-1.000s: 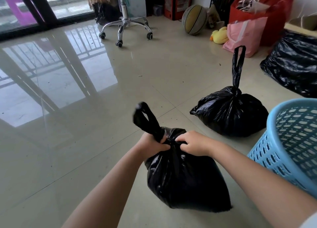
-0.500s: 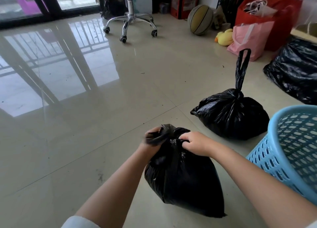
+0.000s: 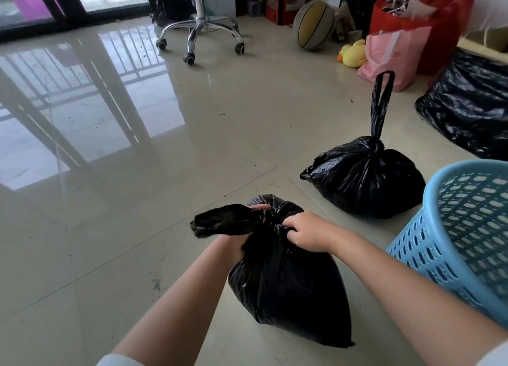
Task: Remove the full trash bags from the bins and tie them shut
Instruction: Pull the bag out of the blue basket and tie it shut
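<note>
Trash bag (image 3: pixel 288 288): on the floor (image 3: pixel 137 228), just beside the blue bin (image 3: pixel 464 228).
Left hand (image 3: pixel 233 243): fingers mostly hidden, gripping the gathered neck.
Right hand (image 3: pixel 306 232): fingers curled, pinching plastic at the knot.
Tied bag (image 3: pixel 362 181): stands apart.
Risk: thin plastic may tear if yanked; a slack knot could slip.

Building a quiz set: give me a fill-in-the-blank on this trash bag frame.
1. Both hands, left hand and right hand, grip the neck of the near ____ trash bag.
2. The tied bag has its handle loop pointing ____.
3. The perforated bin at the right is light ____.

Missing words: black; up; blue
</note>
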A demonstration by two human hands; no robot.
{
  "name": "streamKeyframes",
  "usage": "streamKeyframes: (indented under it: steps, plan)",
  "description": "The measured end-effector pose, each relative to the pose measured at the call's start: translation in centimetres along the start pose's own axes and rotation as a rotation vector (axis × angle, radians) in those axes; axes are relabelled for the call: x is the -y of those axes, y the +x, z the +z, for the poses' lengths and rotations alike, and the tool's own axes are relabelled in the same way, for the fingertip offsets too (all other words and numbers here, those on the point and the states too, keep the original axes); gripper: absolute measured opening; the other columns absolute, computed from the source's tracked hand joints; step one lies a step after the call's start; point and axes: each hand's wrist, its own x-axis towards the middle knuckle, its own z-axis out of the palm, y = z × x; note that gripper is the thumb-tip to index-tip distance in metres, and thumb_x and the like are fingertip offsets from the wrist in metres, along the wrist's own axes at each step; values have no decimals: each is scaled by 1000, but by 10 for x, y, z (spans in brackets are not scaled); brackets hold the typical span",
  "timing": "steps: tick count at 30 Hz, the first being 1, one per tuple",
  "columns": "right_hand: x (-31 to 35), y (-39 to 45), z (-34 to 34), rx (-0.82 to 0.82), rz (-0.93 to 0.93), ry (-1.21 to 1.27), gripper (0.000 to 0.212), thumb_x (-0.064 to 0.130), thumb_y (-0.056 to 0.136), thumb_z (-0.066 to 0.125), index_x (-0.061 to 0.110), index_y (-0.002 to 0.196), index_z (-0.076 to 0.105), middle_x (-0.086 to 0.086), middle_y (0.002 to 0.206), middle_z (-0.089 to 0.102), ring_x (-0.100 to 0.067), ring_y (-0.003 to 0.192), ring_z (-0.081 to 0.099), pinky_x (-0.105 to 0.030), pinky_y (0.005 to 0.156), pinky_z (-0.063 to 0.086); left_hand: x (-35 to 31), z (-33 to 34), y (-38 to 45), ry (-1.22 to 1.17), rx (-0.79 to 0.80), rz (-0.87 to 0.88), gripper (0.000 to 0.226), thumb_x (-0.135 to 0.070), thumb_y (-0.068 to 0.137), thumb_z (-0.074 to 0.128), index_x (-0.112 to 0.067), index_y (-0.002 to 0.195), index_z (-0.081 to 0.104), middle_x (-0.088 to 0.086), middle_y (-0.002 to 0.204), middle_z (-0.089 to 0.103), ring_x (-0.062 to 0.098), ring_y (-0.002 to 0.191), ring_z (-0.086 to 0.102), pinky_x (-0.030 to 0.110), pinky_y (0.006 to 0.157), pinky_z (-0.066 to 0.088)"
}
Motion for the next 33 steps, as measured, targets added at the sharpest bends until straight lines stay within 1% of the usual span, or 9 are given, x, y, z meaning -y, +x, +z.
streamKeyframes:
  steps: [2, 5, 9, 13, 17, 20, 26, 29, 33]
  plan:
    - [1, 0, 2, -4, 5, -14, 13, 7, 87, 39, 4, 77, 46, -22, 102, 61, -25, 83, 47, -26, 62, 24, 4, -3, -1, 76, -15, 74, 38, 9, 93, 34, 6, 129, 43, -4, 95, 59, 17, 104, 60, 6, 68, 48]
    - [-1, 2, 5, -8, -3, -8, 21, 8, 88, 40, -6, 89, 55, -22, 101, 62, -31, 95, 54, -31, 70, 36, -1, -2, 2, 123, 6, 180, 38, 10, 91, 37, 8, 129, 39, 6, 112, 53, -1, 93, 61, 5, 78, 47]
    - [1, 0, 4, 148, -39, 0, 14, 16, 88, 46, 7, 78, 50, -2, 70, 49, -21, 78, 47, -27, 64, 32, 1, 4, 0, 128, -193, 225, 20, 2, 85, 58, -15, 94, 60, -6, 79, 66, -4, 65, 63, 10, 65, 50]
    - [-8, -7, -24, 401, 85, 149, 27, 21, 89, 51, 9, 111, 61, 2, 97, 59, -12, 90, 52, -24, 76, 42, 3, 9, -6, -160, -210, 83, 21, 0, 78, 66, -19, 73, 59, 1, 73, 60, 12, 69, 59, 24, 66, 50]
    - [-20, 1, -41, 35, 90, 121, 25, 14, 86, 52, 7, 105, 68, 3, 87, 66, -10, 84, 60, -20, 73, 45, 2, 12, -6, -156, -185, 53, 24, 4, 77, 65, -18, 69, 58, 3, 76, 58, 15, 72, 58, 22, 66, 50]
    - [-13, 12, -31, -57, 29, 198, 37, 3, 87, 45, 9, 121, 58, -5, 120, 64, -16, 113, 58, -15, 92, 42, -2, 13, -10, -114, -184, 88, 27, 10, 77, 63, -16, 69, 57, 4, 78, 55, 18, 79, 55, 30, 81, 46]
    - [-6, 27, -8, 250, 7, 227, 47, -2, 86, 40, 14, 128, 53, -8, 103, 61, -13, 89, 48, -15, 66, 37, -26, 16, -20, 34, -106, 265, 52, 31, 59, 58, -21, 59, 61, -10, 31, 55, -4, 38, 54, 10, 50, 43]
    - [-8, 28, -9, 252, 51, 399, 41, -4, 86, 44, 10, 123, 56, 1, 80, 52, -14, 75, 45, -12, 59, 35, -29, 13, -24, 98, -150, 365, 44, 28, 55, 63, -15, 54, 70, -14, 34, 56, -4, 40, 54, 12, 53, 43]
    - [-7, 25, -11, 267, 64, 409, 31, 0, 88, 49, 2, 118, 56, 6, 74, 49, -4, 63, 44, -12, 51, 35, -26, 14, -25, 220, -157, 284, 18, 18, 76, 59, 9, 90, 65, -10, 57, 59, -11, 51, 57, 7, 62, 43]
